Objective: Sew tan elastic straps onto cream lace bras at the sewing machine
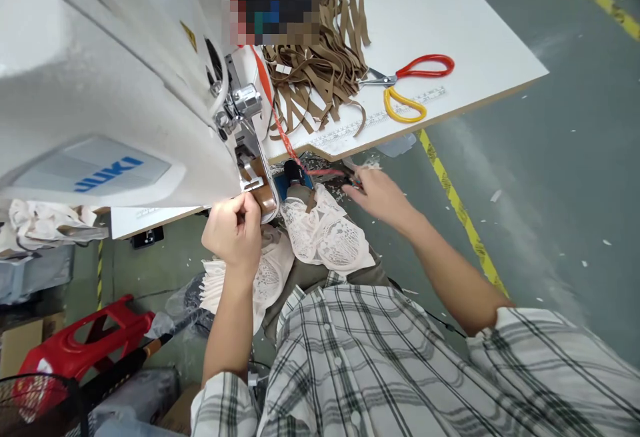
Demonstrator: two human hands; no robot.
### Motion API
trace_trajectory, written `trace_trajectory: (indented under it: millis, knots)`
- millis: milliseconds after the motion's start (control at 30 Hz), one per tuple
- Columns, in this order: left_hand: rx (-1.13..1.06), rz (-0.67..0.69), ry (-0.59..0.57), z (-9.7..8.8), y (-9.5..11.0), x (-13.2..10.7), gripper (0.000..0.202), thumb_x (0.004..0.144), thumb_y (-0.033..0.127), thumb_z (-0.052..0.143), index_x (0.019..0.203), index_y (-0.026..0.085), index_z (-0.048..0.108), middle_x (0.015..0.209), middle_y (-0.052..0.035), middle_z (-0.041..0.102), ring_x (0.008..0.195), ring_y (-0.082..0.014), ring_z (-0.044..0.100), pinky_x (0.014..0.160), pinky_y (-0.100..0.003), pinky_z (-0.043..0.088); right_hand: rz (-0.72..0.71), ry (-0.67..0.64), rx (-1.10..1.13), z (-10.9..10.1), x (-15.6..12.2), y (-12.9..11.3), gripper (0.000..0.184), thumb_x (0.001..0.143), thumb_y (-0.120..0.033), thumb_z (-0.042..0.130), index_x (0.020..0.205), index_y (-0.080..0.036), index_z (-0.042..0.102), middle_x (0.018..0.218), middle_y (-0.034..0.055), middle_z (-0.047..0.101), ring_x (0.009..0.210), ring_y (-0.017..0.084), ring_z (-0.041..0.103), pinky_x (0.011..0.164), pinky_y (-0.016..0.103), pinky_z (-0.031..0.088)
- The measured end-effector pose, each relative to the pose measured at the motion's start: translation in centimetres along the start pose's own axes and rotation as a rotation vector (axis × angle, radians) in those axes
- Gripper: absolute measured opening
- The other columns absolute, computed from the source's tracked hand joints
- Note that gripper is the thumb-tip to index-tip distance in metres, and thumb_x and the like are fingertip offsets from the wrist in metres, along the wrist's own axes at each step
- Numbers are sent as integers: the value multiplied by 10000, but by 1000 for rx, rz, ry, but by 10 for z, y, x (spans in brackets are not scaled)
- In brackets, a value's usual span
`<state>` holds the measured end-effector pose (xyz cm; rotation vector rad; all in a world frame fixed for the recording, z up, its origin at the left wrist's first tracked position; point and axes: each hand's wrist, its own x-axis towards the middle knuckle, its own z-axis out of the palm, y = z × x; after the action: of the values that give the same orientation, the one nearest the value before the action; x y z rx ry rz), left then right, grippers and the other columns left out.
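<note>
My left hand (233, 231) is closed in a fist beside the narrow arm of the white sewing machine (90, 83), just below the presser foot (251, 183). What its fingers hold is hidden. Brown material (265, 200) shows on the machine arm by that hand. My right hand (383, 197) is closed around small thread snips (353, 180), whose blades are hard to make out. A red cord (285, 137) runs from the machine toward the snips. A white lace bra (327, 233) lies across my lap, partly behind my left forearm.
On the white table (495, 50) lie a heap of brown straps (320, 70) and scissors (393, 81) with red and yellow handles. A red plastic stool (85, 337) lies at lower left. Yellow tape (460, 217) marks the floor.
</note>
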<state>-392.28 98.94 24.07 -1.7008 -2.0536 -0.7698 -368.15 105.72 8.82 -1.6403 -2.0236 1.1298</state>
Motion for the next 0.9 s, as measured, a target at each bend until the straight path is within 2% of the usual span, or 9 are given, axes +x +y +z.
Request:
trace_trajectory:
  millis: [67, 167, 367, 467, 533, 633, 700, 833, 900]
  knots:
    - [-2, -11, 23, 3, -1, 1, 351, 948, 313, 584, 615, 211, 628, 542, 3, 526, 603, -143, 507, 585, -276, 341, -28, -71, -251, 5, 4, 30, 459, 923, -410, 512, 1213, -69, 615, 1301, 269, 579, 1203, 391, 542, 999, 512, 437]
    - [7, -17, 8, 4, 0, 1, 354, 949, 336, 584, 622, 211, 636, 548, -5, 539, 611, -151, 508, 593, -284, 339, -34, -176, -311, 12, 2, 48, 534, 958, -432, 447, 1318, -65, 595, 1431, 264, 514, 1288, 385, 520, 1058, 501, 435]
    - [41, -63, -93, 1, 1, 2, 458, 976, 340, 539, 539, 206, 555, 501, 5, 409, 576, -150, 421, 589, -304, 276, -14, -244, -234, 14, -1, 33, 601, 977, -465, 413, 1400, -63, 556, 1510, 227, 462, 1357, 378, 489, 1105, 486, 423]
    - [32, -64, -66, 2, 0, 1, 409, 971, 358, 560, 600, 200, 623, 536, -3, 474, 607, -151, 456, 603, -298, 287, -5, -257, -185, 13, 1, 28, 595, 971, -459, 424, 1405, -73, 554, 1524, 216, 449, 1350, 377, 491, 1081, 475, 441]
    - [41, -57, -54, 3, -1, 1, 382, 972, 374, 565, 646, 199, 662, 560, -11, 519, 625, -156, 480, 606, -300, 294, 0, -266, -137, 11, 1, 23, 570, 962, -444, 447, 1384, -83, 572, 1518, 215, 456, 1260, 367, 557, 1015, 457, 478]
    - [69, -41, -79, 2, -2, 2, 379, 983, 404, 547, 705, 203, 707, 583, -22, 559, 634, -165, 500, 602, -310, 287, -35, -197, -6, 5, -1, 1, 494, 956, -426, 467, 1318, -122, 612, 1396, 203, 556, 1084, 313, 631, 901, 415, 515]
    - [90, -32, -98, 0, -1, 4, 382, 986, 418, 543, 736, 205, 738, 591, -28, 585, 626, -167, 504, 594, -314, 276, -128, -102, 125, 0, -3, -28, 419, 963, -409, 476, 1255, -156, 636, 1249, 168, 622, 1004, 267, 640, 852, 383, 522]
    - [115, -9, -95, -3, -1, 8, 352, 978, 442, 559, 843, 209, 787, 666, -43, 665, 661, -175, 553, 597, -309, 292, -532, 91, 328, -10, 0, -102, 293, 977, -322, 504, 1209, -222, 652, 1071, 85, 637, 969, 206, 602, 853, 334, 501]
    - [117, -3, -100, -5, 0, 11, 345, 972, 454, 569, 870, 212, 793, 698, -48, 685, 684, -179, 570, 604, -303, 306, -715, 120, 335, -11, 7, -131, 313, 998, -268, 458, 1251, -241, 641, 1073, 75, 621, 990, 194, 578, 861, 326, 484]
